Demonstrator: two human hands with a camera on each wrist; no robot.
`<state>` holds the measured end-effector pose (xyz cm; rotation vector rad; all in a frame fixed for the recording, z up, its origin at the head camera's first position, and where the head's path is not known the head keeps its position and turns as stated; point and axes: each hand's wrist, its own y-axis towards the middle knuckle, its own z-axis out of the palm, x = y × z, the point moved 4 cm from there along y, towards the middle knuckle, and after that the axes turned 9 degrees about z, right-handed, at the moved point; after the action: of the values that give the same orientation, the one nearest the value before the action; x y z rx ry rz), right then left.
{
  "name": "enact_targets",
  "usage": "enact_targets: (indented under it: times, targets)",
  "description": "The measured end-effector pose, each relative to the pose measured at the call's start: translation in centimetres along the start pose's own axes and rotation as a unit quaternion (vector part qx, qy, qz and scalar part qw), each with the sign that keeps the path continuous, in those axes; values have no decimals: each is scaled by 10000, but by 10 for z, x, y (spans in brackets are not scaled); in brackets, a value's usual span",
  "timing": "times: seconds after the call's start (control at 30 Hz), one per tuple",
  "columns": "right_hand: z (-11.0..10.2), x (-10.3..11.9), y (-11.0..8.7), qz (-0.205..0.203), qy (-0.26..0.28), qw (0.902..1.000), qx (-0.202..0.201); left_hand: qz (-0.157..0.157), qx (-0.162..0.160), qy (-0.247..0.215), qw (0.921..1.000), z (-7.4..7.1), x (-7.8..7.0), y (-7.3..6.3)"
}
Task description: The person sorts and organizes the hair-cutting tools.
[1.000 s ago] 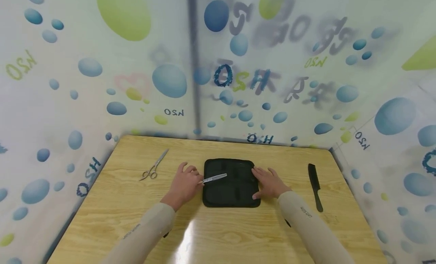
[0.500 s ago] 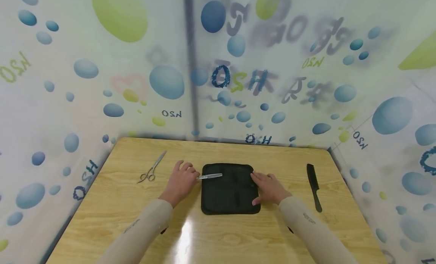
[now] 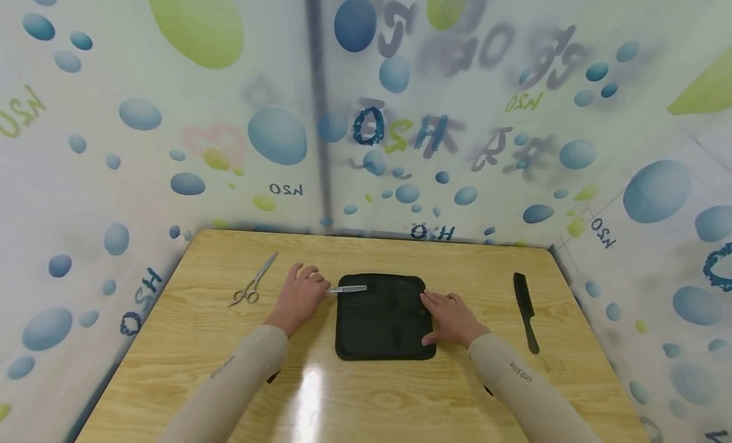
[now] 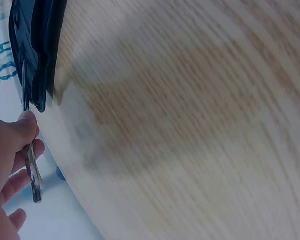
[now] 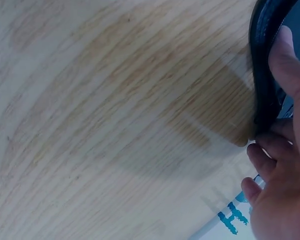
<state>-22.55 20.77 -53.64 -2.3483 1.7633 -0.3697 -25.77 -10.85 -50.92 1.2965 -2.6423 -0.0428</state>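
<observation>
A pair of silver scissors (image 3: 350, 290) is pinched between the thumb and fingers of my left hand (image 3: 299, 298). Its blades reach over the upper left part of a flat black case (image 3: 377, 332), while the handle end (image 4: 34, 175) sticks out behind the fingers in the left wrist view; the finger rings cannot be made out. At the case's right edge, my right hand (image 3: 454, 319) grips it. The right wrist view has the thumb (image 5: 285, 62) on the case's upper face and the fingers curled at its rim. How far they go underneath is hidden.
Another pair of scissors (image 3: 254, 279) lies at the left of the wooden table (image 3: 366, 398), blades pointing away. A black comb (image 3: 525, 313) with a handle lies at the right. Patterned walls (image 3: 280, 135) stand behind the table and along both sides.
My left hand has drawn the scissors leftward, so less of the blades lies over the case. The case sits slightly nearer to me than a second ago, with my right hand still at its edge.
</observation>
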Motion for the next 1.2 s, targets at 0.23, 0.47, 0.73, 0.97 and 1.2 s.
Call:
enact_targets:
  times: [0.23, 0.47, 0.73, 0.97, 1.2]
  targets:
    - [1, 5, -5, 89, -166, 9997, -148, 136, 5, 0, 9999, 2, 5, 6]
    - [1, 14, -11, 103, -190, 9995, -213, 190, 102, -179, 9996, 3, 7, 9]
    - [-3, 15, -9, 210, -454, 9979, -401, 541, -215, -406, 9975, 5, 6, 12]
    - [-3, 17, -8, 280, -434, 9985, -158, 671, -140, -508, 9964, 7, 4, 14]
    - [-8, 22, -9, 312, -429, 9985, -107, 699, -102, -405, 9967, 9, 2, 17]
